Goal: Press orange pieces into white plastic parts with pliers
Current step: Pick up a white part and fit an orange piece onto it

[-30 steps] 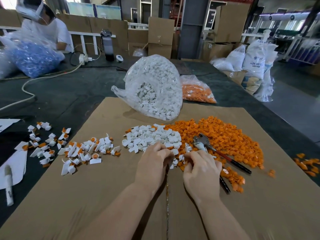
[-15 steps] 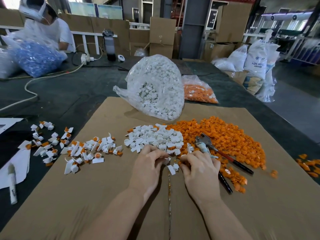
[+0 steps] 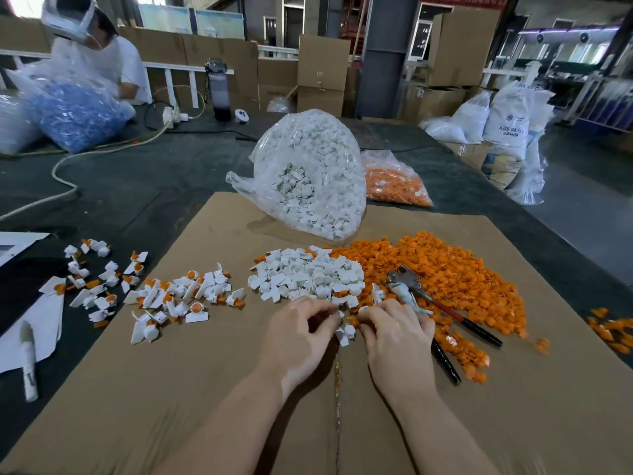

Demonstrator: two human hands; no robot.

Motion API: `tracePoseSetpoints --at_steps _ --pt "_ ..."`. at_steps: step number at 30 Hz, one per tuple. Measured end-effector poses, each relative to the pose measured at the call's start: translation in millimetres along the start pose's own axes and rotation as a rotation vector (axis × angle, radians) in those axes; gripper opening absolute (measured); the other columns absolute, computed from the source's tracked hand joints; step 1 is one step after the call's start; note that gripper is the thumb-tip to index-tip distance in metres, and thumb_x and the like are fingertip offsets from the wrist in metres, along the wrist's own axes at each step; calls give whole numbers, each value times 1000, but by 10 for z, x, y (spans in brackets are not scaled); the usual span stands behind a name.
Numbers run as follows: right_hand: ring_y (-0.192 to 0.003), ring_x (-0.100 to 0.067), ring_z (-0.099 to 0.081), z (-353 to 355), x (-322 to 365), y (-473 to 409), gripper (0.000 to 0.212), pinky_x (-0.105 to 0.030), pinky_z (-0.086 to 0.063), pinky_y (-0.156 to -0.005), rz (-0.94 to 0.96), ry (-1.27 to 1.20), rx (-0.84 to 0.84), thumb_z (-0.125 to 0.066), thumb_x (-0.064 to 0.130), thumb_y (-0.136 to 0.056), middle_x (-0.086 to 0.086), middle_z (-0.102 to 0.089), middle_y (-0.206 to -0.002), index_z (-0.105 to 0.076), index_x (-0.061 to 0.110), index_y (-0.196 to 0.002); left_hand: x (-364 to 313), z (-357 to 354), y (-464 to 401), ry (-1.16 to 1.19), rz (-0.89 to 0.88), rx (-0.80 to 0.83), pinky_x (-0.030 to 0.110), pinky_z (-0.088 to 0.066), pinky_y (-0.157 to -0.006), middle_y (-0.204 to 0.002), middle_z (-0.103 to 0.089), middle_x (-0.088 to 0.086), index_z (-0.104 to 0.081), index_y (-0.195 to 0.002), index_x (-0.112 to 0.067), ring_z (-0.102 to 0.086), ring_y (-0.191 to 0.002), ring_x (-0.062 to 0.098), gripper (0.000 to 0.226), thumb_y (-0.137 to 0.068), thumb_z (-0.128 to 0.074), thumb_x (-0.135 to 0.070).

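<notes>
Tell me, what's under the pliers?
The pliers lie on the orange pieces, with the handles reaching the cardboard. The right hand covers part of them, so what's underneath there is hidden.

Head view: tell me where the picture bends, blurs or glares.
Head view: wide-angle bending bows the cardboard sheet edges and background posts; the bag of white parts shows soft glare; frame corners smear; both hands and the pliers stay fairly sharp.

left hand – right hand fingers curled at white parts | pliers on orange pieces
</notes>
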State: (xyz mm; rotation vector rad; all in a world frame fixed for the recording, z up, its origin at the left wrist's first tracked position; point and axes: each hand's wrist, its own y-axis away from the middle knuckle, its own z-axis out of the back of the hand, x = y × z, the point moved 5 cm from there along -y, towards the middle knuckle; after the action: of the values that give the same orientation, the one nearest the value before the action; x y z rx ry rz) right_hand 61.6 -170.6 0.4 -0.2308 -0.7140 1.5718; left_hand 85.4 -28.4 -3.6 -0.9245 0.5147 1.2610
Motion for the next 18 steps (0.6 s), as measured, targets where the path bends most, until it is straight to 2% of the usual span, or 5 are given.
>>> tracePoseSetpoints --at_steps 5,10,14,18 --pt "-70 -24 -58 15 -1 3 15 -34 -29 -75 8 -36 -39 -79 8 -71 2 -60 -73 -65 15 -71 51 -16 -6 13 43 54 -6 -28 -73 -91 -58 -20 -69 -103 -27 -48 -85 -4 18 -87 -64 -22" --pt "-67 -21 -57 56 32 -12 17 -31 -24 -71 43 -86 -66 -80 13 -71 5 -60 -70 -63 15 -69 97 -21 1 109 111 71 -3 -32 -67 -83 -60 -17 -64 -107 -28 -53 -79 -7 23 -86 -65 -18" --pt "-66 -20 -57 58 66 -3 18 -33 -34 -71 94 -111 -55 -80 13 -71 5 -59 -68 -62 13 -69 98 -30 -13 70 96 87 -3 -33 -68 -87 -61 -16 -67 -99 -25 -51 -79 -7 13 -86 -65 -22" --pt "-65 -19 -56 53 64 0 17 -34 -35 -70 85 -151 -37 -76 9 -75 5 -59 -69 -60 13 -72 118 -32 -13 103 125 83 -1 -35 -67 -87 -63 -13 -63 -91 -30 -53 -81 -2 10 -86 -64 -22"
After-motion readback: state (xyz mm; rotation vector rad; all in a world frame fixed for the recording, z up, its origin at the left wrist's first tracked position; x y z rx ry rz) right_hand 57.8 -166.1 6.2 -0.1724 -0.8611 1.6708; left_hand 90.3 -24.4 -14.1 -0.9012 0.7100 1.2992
